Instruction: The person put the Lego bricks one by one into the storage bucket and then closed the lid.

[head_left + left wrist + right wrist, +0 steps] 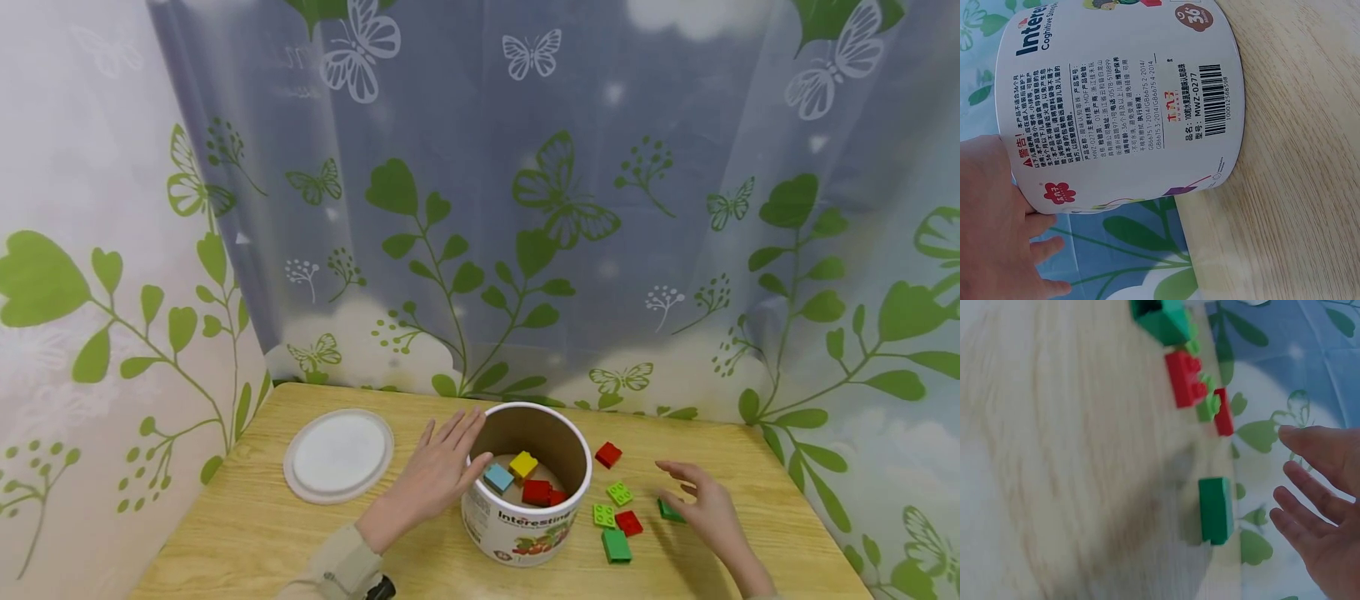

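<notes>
A white printed bucket [517, 533] stands upright on the table, holding a blue block [498, 478], a yellow block [523, 466] and red blocks [536, 492]. My left hand [438, 467] rests at the bucket's left rim with its fingers straight; in the left wrist view the hand [997, 231] lies against the bucket's side. Over the table to the right, my right hand [705, 504] has its fingers spread, holding nothing. A dark green block [671, 510] lies just beneath it, standing apart from the hand in the right wrist view [1215, 510].
Right of the bucket lie light green blocks [619, 493], red blocks [628, 523] and a green block [617, 547]. A round white lid [339, 456] lies on the table [232, 533] at the left. A printed curtain [480, 250] hangs behind the table.
</notes>
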Tool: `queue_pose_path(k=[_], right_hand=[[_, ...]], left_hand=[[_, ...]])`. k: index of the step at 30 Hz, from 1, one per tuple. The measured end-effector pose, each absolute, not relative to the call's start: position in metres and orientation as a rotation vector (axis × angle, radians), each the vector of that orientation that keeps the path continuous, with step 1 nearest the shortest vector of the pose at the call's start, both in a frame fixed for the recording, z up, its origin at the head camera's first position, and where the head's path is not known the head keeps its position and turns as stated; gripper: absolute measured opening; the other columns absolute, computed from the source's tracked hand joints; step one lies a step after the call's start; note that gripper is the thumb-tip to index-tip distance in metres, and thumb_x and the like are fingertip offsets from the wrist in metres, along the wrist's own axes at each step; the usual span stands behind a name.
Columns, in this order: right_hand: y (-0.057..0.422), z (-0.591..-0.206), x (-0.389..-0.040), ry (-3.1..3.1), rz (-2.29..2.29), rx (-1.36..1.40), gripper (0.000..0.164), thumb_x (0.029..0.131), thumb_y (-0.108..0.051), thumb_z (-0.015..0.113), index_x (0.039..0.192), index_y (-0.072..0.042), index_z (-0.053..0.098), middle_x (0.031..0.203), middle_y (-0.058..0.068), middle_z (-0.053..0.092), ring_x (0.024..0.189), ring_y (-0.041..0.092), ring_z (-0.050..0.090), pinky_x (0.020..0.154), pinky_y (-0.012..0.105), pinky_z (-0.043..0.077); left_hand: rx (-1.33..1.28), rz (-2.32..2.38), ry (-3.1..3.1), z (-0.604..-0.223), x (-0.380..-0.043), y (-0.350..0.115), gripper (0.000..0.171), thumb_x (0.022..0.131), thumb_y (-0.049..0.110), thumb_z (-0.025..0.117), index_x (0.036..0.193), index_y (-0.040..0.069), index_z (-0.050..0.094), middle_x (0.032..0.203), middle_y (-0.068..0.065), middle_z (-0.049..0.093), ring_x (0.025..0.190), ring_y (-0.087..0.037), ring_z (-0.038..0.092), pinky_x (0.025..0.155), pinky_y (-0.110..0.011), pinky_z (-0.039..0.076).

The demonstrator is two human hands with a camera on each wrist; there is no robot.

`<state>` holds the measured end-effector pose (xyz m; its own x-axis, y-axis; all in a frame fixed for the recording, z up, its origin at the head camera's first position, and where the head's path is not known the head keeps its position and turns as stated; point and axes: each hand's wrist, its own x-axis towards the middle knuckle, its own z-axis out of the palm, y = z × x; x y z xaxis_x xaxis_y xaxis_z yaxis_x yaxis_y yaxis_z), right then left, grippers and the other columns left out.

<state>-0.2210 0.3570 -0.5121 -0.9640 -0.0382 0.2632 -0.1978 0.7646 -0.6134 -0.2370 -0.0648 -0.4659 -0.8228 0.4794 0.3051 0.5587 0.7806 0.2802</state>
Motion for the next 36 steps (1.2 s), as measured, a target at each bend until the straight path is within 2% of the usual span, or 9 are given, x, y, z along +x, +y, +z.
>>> queue_pose_path(k=[11, 17, 27, 32, 36], right_hand=[[0.372, -0.525, -0.227, -2.923, 0.752, 0.250, 0.048, 0.080, -0.006, 0.084, 0.123, 0.005, 0.067, 0.116, 0.028, 0.064, 0.105, 0.046, 0.063, 0.084, 0.055, 0.056], [0.378, -0.532, -0.226, -2.933, 0.697, 0.238, 0.045, 0.074, -0.003, 0.087, 0.115, 0.006, 0.070, 0.103, 0.021, 0.067, 0.092, 0.040, 0.068, 0.078, 0.052, 0.057], [0.374, -0.533, -0.226, -2.972, 0.709, 0.112, 0.038, 0.076, -0.008, 0.087, 0.109, 0.002, 0.072, 0.096, 0.010, 0.065, 0.083, 0.023, 0.061, 0.069, 0.038, 0.052], [0.370, -0.530, -0.226, -2.940, 0.761, 0.076, 0.040, 0.078, -0.010, 0.085, 0.114, 0.003, 0.071, 0.102, 0.012, 0.066, 0.088, 0.025, 0.063, 0.071, 0.037, 0.053], [0.364, -0.522, -0.226, -2.892, 0.830, 0.079, 0.040, 0.080, -0.009, 0.084, 0.116, 0.004, 0.070, 0.106, 0.016, 0.066, 0.091, 0.028, 0.065, 0.076, 0.041, 0.058]], left_hand=[[-0.811, -0.530, -2.763, -0.467, -0.239, -0.065, 0.065, 0.109, 0.049, 0.034, 0.160, 0.007, 0.031, 0.165, -0.010, 0.029, 0.152, -0.033, 0.027, 0.119, -0.064, 0.020], [-0.815, -0.529, -2.770, -0.466, -0.239, -0.065, 0.066, 0.109, 0.049, 0.033, 0.160, 0.007, 0.030, 0.166, -0.010, 0.028, 0.152, -0.033, 0.026, 0.119, -0.064, 0.020], [-0.809, -0.524, -2.793, -0.465, -0.238, -0.065, 0.066, 0.109, 0.051, 0.030, 0.161, 0.009, 0.029, 0.167, -0.007, 0.027, 0.153, -0.031, 0.025, 0.120, -0.062, 0.019], [-0.810, -0.528, -2.796, -0.465, -0.238, -0.065, 0.066, 0.110, 0.051, 0.030, 0.161, 0.009, 0.028, 0.167, -0.008, 0.026, 0.153, -0.031, 0.025, 0.120, -0.063, 0.019], [-0.812, -0.543, -2.796, -0.465, -0.237, -0.065, 0.066, 0.110, 0.051, 0.030, 0.161, 0.009, 0.028, 0.167, -0.008, 0.026, 0.153, -0.032, 0.025, 0.120, -0.063, 0.019]])
